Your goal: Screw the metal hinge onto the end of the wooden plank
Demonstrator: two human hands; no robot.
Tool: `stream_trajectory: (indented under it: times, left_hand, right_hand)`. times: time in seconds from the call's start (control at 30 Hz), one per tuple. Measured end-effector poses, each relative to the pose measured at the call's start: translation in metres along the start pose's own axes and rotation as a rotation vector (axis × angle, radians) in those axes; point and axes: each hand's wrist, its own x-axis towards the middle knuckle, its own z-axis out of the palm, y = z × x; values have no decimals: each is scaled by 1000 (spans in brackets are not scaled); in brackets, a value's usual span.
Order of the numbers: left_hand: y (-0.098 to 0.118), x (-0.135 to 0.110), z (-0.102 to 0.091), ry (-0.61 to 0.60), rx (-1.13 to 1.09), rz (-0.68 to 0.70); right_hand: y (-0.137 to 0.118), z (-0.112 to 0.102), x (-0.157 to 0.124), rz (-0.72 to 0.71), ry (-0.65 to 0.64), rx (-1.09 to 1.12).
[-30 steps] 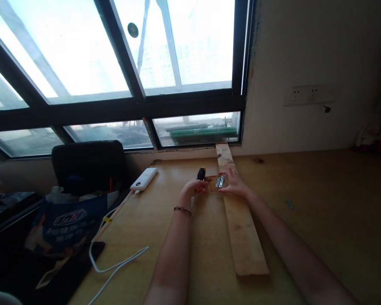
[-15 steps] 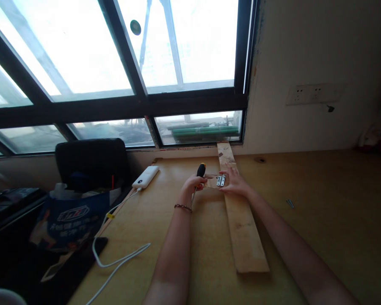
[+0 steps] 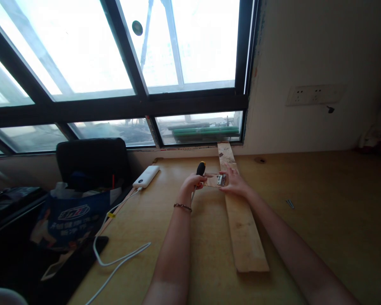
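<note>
My left hand (image 3: 193, 183) is closed around a screwdriver (image 3: 201, 168) whose black, yellow-tipped handle points up and whose shaft runs down beside the wrist. Its fingers also reach the near end of a short piece of wood (image 3: 212, 181), which lies against a long wooden board (image 3: 244, 233). On the wood sits a small metal hinge (image 3: 221, 180). My right hand (image 3: 235, 182) pinches the hinge's right side between thumb and fingers, above the board. How the hinge meets the wood beneath it is too small to make out.
Two or so screws (image 3: 290, 203) lie on the table (image 3: 320, 254) to the right. At the left edge, a white power bank (image 3: 146, 176) trails a white cable (image 3: 123, 258). A black chair (image 3: 92, 163) and a blue bag (image 3: 76, 216) stand left of the table, under the window.
The hinge has turned in my right fingers; its two leaves showed flat and separate before, and now look tilted. My left hand and the board have hardly moved.
</note>
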Motion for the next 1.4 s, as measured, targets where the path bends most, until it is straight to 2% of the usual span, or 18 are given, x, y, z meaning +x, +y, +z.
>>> stream_trajectory:
  times: [0.27, 0.33, 0.4, 0.47, 0.63, 0.7, 0.77, 0.83, 0.97, 1.1, 1.23, 1.4]
  left_hand:
    - [4, -8, 2, -18, 20, 9]
    - [8, -13, 0, 43, 25, 20]
    - [17, -20, -3, 158, 10, 71]
    - [32, -31, -8, 274, -82, 206]
    - [82, -70, -13, 501, -527, 741]
    - [93, -80, -11, 606, -538, 883]
    - [97, -83, -7, 673, -457, 923]
    - [95, -81, -2, 641, -364, 888]
    - [86, -72, 0, 375, -259, 749]
    - [80, -73, -9, 169, -97, 543]
    - [76, -76, -19, 89, -50, 461]
    - [72, -74, -20, 65, -54, 471]
  right_hand:
    - [6, 2, 4, -2, 27, 38]
    - [6, 0, 4, 3, 20, 39]
    - [5, -1, 4, 9, 10, 36]
    - [5, -1, 4, 10, 3, 23]
    - [6, -1, 3, 16, -9, -39]
    - [6, -2, 4, 9, -16, -54]
    - [6, -2, 4, -2, -17, -58]
    - [6, -3, 5, -6, -14, -62]
    - [7, -2, 5, -4, -22, -69]
    - [8, -3, 5, -22, -35, -53]
    - [9, -5, 5, -29, -46, -32]
    - [10, -6, 5, -63, -46, -26]
